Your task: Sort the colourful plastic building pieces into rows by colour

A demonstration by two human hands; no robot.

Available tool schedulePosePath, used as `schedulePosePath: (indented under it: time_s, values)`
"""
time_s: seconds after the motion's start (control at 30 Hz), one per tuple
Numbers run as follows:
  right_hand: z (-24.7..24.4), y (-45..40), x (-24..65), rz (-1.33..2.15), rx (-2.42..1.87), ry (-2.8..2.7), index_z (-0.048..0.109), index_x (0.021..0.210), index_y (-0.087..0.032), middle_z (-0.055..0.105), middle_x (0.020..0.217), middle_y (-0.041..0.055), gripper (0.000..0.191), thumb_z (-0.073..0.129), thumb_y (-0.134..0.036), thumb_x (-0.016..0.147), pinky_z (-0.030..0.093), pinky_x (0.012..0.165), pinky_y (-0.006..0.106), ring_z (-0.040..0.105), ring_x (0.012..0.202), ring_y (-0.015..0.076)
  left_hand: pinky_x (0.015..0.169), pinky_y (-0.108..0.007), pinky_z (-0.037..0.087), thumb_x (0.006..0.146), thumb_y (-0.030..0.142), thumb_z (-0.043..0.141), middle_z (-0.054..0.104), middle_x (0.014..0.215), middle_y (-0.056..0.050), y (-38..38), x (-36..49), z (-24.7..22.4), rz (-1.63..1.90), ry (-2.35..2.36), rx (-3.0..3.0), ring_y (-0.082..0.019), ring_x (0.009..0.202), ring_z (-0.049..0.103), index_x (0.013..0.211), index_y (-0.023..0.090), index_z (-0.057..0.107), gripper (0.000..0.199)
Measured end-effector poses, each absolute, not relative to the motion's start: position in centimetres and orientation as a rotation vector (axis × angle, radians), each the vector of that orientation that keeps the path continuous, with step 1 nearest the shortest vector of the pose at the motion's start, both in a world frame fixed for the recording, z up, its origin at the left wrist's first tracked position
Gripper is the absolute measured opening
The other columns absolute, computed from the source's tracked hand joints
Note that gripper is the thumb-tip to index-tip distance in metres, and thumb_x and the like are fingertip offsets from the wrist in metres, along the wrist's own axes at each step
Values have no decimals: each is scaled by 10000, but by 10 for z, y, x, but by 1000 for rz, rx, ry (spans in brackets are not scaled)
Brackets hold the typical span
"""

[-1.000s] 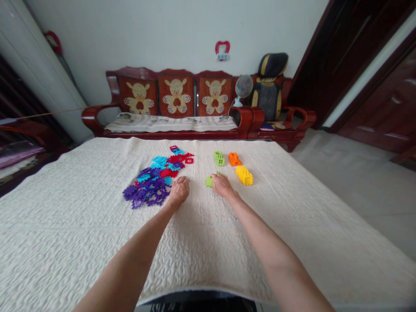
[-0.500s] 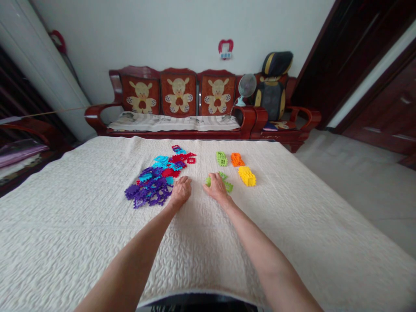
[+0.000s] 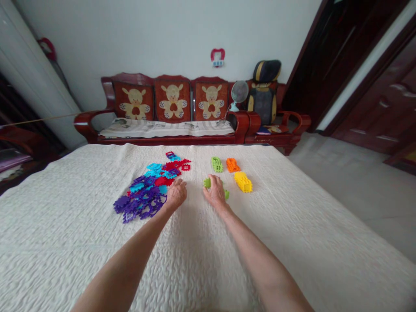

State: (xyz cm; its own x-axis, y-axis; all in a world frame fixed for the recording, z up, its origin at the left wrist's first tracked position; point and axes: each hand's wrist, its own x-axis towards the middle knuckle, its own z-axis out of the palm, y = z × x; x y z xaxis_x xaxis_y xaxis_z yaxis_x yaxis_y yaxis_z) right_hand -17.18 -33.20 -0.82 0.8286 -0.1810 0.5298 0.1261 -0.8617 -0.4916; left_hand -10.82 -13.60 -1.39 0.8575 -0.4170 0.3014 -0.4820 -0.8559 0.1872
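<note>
My left hand rests at the right edge of a pile of purple plastic interlocking pieces, mixed with light-blue and red pieces. Its fingers are loosely bent and a little apart, with nothing visible in them. My right hand is low over the cloth, its thumb and fingers around a light-green interlocking piece. More green shows past the hand's right side; the rest lies hidden beneath it. Beyond stand a green stack, an orange stack and a yellow stack.
A cream quilted cloth covers the table. Behind its far edge stands a dark-red wooden sofa with bear-patterned cushions. A small fan and a chair with a massage cushion are at the back right.
The view has tilted up and turned slightly right. My left hand's fingers have loosened a little beside the pile. My right hand stays at the green pieces, with the left green piece showing more.
</note>
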Motion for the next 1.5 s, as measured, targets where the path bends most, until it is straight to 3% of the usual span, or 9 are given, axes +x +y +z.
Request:
schedulePosePath:
  time_s: [0.3,0.6,0.97,1.23,1.5]
  values:
    - [-5,-399,-110,-852,-2464,321,466,1289,-144,536,1231,156,537,557,-257,772,401,1006,418,481,1159,282,1000,-353,423,915,172,406,628,1144,-100,-137,-100,-31,456,-665,2769,-235,1108,549,1069,184,654,292]
    - [-14,-405,-86,-769,-2548,401,479,1286,-109,522,1236,168,558,583,-271,762,406,992,390,474,1155,289,983,-360,424,919,177,399,620,1140,-89,-138,-101,-27,413,-648,2772,-234,1112,544,1045,212,657,289]
    - [-21,-403,-148,-858,-2462,282,469,1288,-124,557,1237,170,471,457,-274,842,389,1037,398,485,1195,254,1018,-359,401,926,173,389,616,1191,-101,-138,-104,-26,422,-648,2752,-236,1144,532,1110,191,644,314]
    - [-26,-387,-188,-674,-2561,292,485,1325,-129,595,1269,167,644,603,-377,742,398,1035,428,524,1200,291,1008,-351,409,921,165,396,632,1147,-108,-140,-109,-18,340,-625,2794,-238,1151,538,1100,181,648,310]
    - [-23,-372,-193,-528,-2540,153,547,1283,-182,642,1198,114,545,578,-240,742,432,1004,419,575,1130,266,1001,-354,419,914,161,400,637,1116,-106,-138,-107,-23,393,-647,2763,-231,1116,548,1072,177,652,297]
